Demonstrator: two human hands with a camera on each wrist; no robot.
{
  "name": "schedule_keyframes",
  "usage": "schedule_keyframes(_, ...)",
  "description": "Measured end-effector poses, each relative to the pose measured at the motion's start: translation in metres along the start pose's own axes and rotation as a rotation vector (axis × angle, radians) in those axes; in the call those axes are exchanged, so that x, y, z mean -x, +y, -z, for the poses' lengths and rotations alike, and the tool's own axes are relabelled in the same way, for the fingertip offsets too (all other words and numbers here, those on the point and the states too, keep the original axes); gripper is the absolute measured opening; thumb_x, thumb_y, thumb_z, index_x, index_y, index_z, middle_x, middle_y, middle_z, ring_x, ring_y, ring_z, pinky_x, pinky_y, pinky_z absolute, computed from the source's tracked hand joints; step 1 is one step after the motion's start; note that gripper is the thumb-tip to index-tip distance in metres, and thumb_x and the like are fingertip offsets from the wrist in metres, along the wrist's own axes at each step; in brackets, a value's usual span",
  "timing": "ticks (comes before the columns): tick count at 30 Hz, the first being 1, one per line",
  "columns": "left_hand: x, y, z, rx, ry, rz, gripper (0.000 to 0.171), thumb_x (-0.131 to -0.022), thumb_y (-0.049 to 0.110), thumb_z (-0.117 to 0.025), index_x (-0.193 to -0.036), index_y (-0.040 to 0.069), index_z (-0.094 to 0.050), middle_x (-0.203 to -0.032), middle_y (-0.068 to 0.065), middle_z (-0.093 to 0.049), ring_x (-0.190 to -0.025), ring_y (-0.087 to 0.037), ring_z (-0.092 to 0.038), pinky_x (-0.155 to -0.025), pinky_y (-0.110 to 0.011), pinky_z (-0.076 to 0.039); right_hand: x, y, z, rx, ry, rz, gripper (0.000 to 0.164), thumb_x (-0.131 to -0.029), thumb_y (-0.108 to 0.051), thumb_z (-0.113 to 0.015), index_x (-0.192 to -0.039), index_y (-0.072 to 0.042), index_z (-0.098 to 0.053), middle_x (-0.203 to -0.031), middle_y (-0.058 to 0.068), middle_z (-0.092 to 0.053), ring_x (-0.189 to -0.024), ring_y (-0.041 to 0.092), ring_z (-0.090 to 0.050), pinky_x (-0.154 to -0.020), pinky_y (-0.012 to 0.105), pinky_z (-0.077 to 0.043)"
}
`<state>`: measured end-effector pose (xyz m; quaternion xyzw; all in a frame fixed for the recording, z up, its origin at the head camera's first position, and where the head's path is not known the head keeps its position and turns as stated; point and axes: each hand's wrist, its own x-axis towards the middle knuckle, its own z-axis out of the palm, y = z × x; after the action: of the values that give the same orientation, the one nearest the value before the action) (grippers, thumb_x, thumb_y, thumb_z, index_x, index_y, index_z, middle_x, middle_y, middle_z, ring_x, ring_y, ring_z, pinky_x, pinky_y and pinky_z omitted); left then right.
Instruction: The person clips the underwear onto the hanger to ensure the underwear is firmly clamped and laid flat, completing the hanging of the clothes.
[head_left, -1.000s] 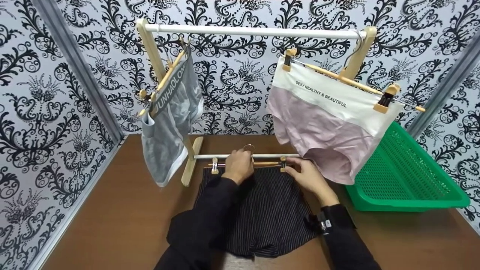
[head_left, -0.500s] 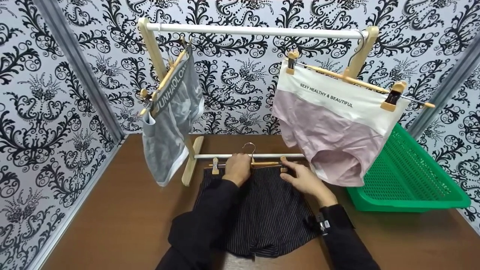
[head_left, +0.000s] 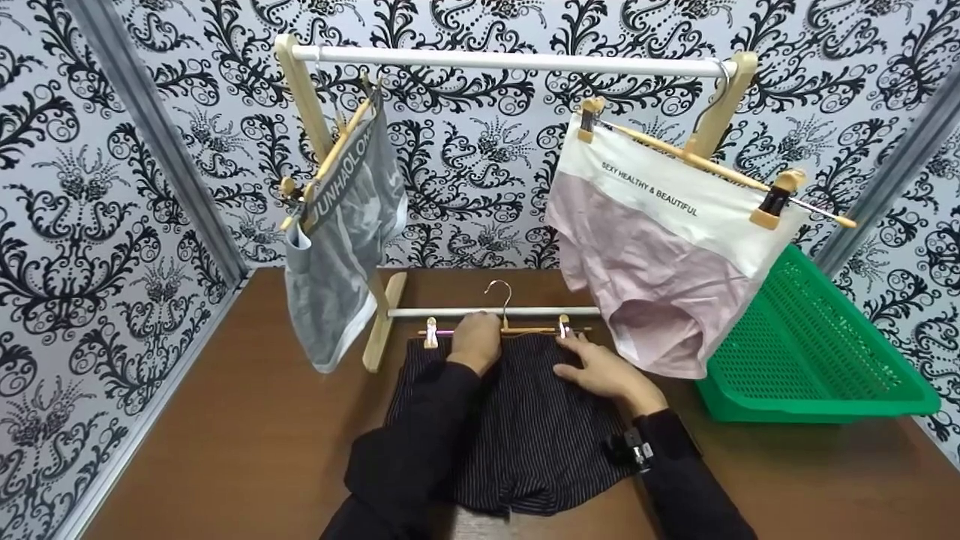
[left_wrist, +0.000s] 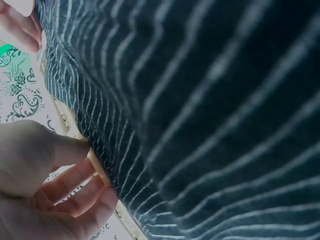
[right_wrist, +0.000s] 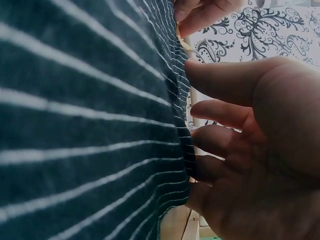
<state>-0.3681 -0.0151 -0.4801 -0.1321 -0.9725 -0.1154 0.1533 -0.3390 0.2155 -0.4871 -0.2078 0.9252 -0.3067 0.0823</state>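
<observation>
Dark pinstriped shorts (head_left: 525,420) lie on the table, their waistband along a clip hanger (head_left: 506,327) with a wooden bar. The clips (head_left: 564,325) at both ends of the bar sit at the waistband, and the metal hook (head_left: 501,291) points to the back. My left hand (head_left: 475,341) grips the bar left of its middle; in the left wrist view the thumb and fingers (left_wrist: 80,200) curl around it. Just below the right clip, my right hand (head_left: 604,373) rests with extended fingers on the waistband. The thumb (right_wrist: 220,77) stands apart from the fingers in the right wrist view.
A small rack (head_left: 510,60) stands behind. Grey boxer briefs (head_left: 337,247) hang at its left, pink and white briefs (head_left: 645,240) at its right, close over my right hand. A green basket (head_left: 825,409) sits at the right on the brown table (head_left: 210,420).
My right hand has let go of the right clip and moved down onto the waistband. My left hand has slid slightly lower, showing more of the hook. The pink briefs swing slightly.
</observation>
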Motion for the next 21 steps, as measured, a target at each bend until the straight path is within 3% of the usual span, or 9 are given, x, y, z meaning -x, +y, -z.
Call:
schedule_keyframes(8, -0.002, -0.001, -0.003, 0.001, 0.056, 0.046, 0.016, -0.092, 0.0, -0.06, -0.084, 0.0, -0.075, -0.086, -0.018, -0.073, -0.081, -0.034, -0.071, -0.072, -0.045, -0.058, 0.002, -0.001, 0.0, -0.003, -0.002, -0.007, 0.059, -0.102, -0.025, -0.061, -0.151, 0.002, -0.042, -0.159, 0.031, -0.023, -0.147, 0.049, -0.018, -0.119, 0.059, -0.016)
schedule_keyframes(14, 0.003, -0.004, -0.006, -0.063, 0.1, -0.004, 0.013, -0.088, -0.002, -0.063, -0.084, 0.0, -0.075, -0.084, -0.015, -0.071, -0.079, -0.031, -0.07, -0.07, -0.042, -0.059, 0.002, -0.002, 0.0, -0.01, -0.009, -0.001, 0.061, -0.103, -0.028, -0.06, -0.153, -0.001, -0.039, -0.158, 0.032, -0.023, -0.147, 0.05, -0.018, -0.117, 0.062, -0.017)
schedule_keyframes(18, 0.003, -0.006, -0.002, -0.084, 0.055, -0.017, 0.014, -0.09, -0.001, -0.063, -0.087, 0.002, -0.076, -0.088, -0.016, -0.072, -0.082, -0.032, -0.071, -0.072, -0.047, -0.059, 0.002, -0.004, 0.002, -0.035, 0.011, -0.015, 0.065, -0.102, -0.027, -0.062, -0.156, -0.002, -0.036, -0.156, 0.028, -0.034, -0.146, 0.053, -0.014, -0.117, 0.064, -0.017)
schedule_keyframes(21, 0.003, -0.009, 0.005, -0.084, 0.006, 0.007, 0.013, -0.092, 0.0, -0.062, -0.094, 0.003, -0.075, -0.095, -0.016, -0.073, -0.087, -0.033, -0.071, -0.077, -0.053, -0.055, 0.002, -0.008, 0.004, -0.056, 0.032, -0.021, 0.073, -0.102, -0.028, -0.062, -0.16, -0.005, -0.026, -0.16, 0.028, -0.024, -0.147, 0.053, -0.008, -0.117, 0.065, -0.014)
